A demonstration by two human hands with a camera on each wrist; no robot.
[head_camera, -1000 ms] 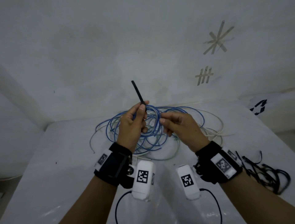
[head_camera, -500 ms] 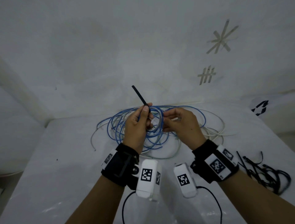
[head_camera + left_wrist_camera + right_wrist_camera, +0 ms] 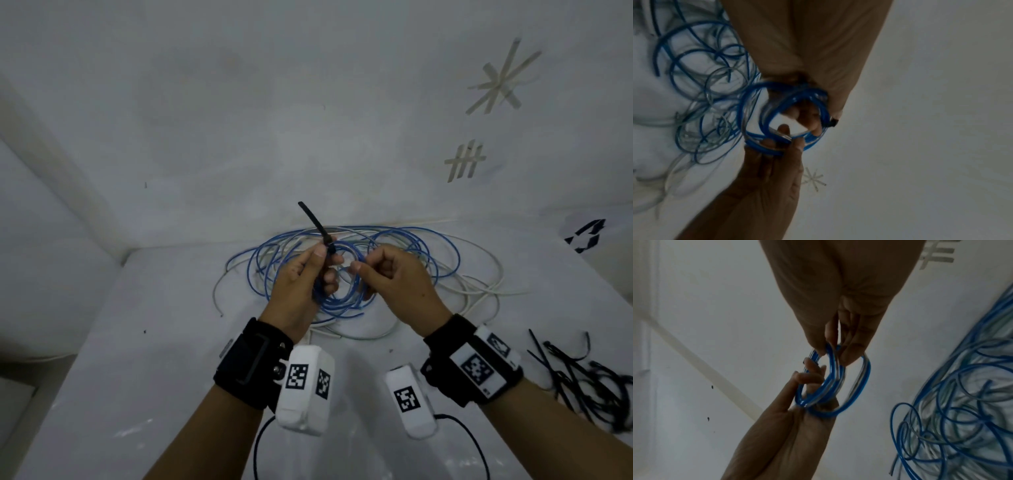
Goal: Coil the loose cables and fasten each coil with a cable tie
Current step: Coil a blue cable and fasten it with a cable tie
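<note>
A small blue cable coil (image 3: 337,301) hangs between my two hands above the table. My left hand (image 3: 318,270) grips its left side together with a black cable tie (image 3: 313,221), whose free end sticks up and to the left. My right hand (image 3: 359,270) pinches the coil's right side. In the left wrist view the left hand (image 3: 824,120) holds the coil (image 3: 809,92) with the tie's black head (image 3: 833,122) at the thumb. The right wrist view has the right hand (image 3: 835,352) pinching the coil's strands (image 3: 828,386) from above, and the left hand (image 3: 809,374) gripping them from below.
Loose blue and white cables (image 3: 445,260) lie tangled on the white table (image 3: 154,342) behind and under the hands. Several spare black cable ties (image 3: 582,373) lie in a heap at the right. A white wall (image 3: 308,120) rises right behind the table.
Both hands have moved a little farther from me with the coil. The right hand's fingers have curled more tightly on the coil's right side. The tie still points up from the left hand.
</note>
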